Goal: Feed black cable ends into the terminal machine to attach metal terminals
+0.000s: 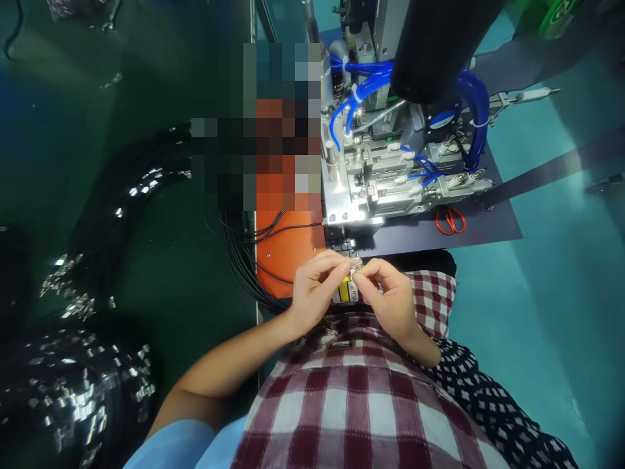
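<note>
My left hand [316, 286] is closed, with thumb and forefinger pinched together at the near edge of the machine [342, 202]. Opposite it, my right hand [388, 299] is also closed in a pinch, its fingertips almost meeting those of the left. Whatever the fingers hold is too small and too covered to name. Small silvery parts [358, 263] show right by the fingertips. Below them is a yellow and white label [348, 290]. Several thin black cables [239, 260] run over the orange plate [288, 251] left of my hands.
Blue air hoses [476, 124] and metal cylinders [405, 195] fill the machine's right side. Red-handled scissors [450, 221] lie on the dark board. Bundles of black cables with shiny ends [78, 404] lie on the dark green surface at left. Pixelation hides part of the orange plate.
</note>
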`<state>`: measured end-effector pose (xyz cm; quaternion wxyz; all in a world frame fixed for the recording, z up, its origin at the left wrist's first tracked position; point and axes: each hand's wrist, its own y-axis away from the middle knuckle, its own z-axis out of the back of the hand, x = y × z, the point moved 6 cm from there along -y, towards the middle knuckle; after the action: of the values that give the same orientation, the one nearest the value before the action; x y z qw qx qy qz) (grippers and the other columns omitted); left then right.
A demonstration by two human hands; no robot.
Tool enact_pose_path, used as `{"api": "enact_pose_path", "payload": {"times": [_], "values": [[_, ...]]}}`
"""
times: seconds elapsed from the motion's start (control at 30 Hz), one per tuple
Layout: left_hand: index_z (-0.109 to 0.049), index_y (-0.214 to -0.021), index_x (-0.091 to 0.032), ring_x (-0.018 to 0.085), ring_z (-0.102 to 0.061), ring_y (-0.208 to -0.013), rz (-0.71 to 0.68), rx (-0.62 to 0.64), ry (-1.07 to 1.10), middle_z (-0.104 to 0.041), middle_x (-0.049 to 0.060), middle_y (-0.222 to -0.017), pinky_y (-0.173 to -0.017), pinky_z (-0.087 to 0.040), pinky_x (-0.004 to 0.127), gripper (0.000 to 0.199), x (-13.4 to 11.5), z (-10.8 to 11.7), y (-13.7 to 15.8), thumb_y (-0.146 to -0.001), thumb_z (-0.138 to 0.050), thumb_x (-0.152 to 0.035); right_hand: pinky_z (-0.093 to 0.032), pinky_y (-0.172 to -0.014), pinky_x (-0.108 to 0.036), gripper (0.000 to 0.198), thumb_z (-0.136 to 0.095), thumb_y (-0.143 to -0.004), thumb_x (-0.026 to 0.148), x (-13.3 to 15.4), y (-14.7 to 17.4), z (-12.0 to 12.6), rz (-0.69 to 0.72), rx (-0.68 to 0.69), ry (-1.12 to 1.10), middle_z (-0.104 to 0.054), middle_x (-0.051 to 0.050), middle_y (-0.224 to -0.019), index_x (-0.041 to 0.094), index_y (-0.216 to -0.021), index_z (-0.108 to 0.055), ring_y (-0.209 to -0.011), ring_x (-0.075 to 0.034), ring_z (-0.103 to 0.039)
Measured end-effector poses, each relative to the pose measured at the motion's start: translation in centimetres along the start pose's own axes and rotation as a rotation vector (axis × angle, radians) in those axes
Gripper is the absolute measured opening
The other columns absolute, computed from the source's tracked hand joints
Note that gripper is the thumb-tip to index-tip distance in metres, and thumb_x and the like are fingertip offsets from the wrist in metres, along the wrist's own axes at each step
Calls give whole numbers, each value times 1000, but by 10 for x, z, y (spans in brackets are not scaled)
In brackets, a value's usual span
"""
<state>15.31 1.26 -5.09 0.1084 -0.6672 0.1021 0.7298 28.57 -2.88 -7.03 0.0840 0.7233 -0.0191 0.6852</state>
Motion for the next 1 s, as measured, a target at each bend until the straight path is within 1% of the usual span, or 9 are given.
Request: {"api": "enact_pose_path", "payload": {"times": [0.23,0.3,0.37,0.47,0.57,0.67,0.8,0.9,1.0], "values": [[-74,-86,-19,14,-59,-78,-32,-11,3,-67,4,-82,-73,-47,27,14,-1,1,2,-91,-62,-24,-37,-49,-23,18,-65,-85,24,-4,-1,-7,-87,45,-69,-50,5,-61,19,-70,-57,-50,-8,-45],[-73,-83,-18,14,-59,-77,-8,-3,11,-66,3,-81,-72,-47,27,15,0,1,1,-90,-62,-25,-35,-47,-22,18,-65,-85,25,-8,-1,-9,-113,36,-100,-49,6,-59,19,-71,-56,-49,-7,-44],[-71,-80,-17,14,-58,-75,53,24,22,-65,3,-79,-70,-47,26,17,2,-1,-1,-90,-62,-28,-34,-47,-22,18,-65,-85,26,-10,-1,-8,-116,15,-85,-49,6,-59,19,-71,-56,-49,-8,-44],[-69,-85,-16,13,-59,-72,153,57,105,-64,3,-80,-66,-48,24,15,7,-5,-2,-84,-69,-31,-36,-49,-23,16,-63,-85,23,-9,-1,-5,-68,-10,-13,-51,5,-61,19,-71,-57,-52,-8,-45],[-68,-84,-15,11,-58,-67,213,32,178,-64,2,-78,-61,-49,22,19,11,-5,-2,-77,-75,-31,-39,-54,-24,17,-62,-86,21,-5,1,-3,12,-22,58,-53,4,-64,19,-71,-57,-56,-9,-47],[-67,-77,-15,10,-57,-64,249,13,182,-63,1,-74,-60,-48,22,20,14,-3,-2,-76,-76,-33,-40,-55,-25,19,-62,-86,20,-5,2,-5,59,-32,123,-53,3,-65,19,-69,-57,-58,-10,-47],[-67,-75,-16,11,-57,-62,307,3,205,-63,1,-72,-58,-48,23,20,19,-2,-1,-78,-75,-34,-41,-57,-25,17,-63,-87,21,-7,1,-5,82,-40,159,-55,3,-66,19,-71,-58,-60,-10,-49],[-66,-74,-16,10,-55,-62,317,-3,214,-62,0,-71,-57,-46,22,19,19,0,-2,-77,-75,-33,-44,-60,-25,12,-63,-86,20,-4,-3,-2,78,11,185,-58,2,-69,19,-75,-61,-62,-11,-52],[-66,-74,-16,9,-51,-58,320,-6,216,-60,-1,-67,-54,-41,21,20,18,1,-2,-77,-75,-33,-46,-62,-26,3,-64,-86,20,3,-7,4,80,55,206,-63,1,-76,20,-84,-66,-66,-12,-55]]}}
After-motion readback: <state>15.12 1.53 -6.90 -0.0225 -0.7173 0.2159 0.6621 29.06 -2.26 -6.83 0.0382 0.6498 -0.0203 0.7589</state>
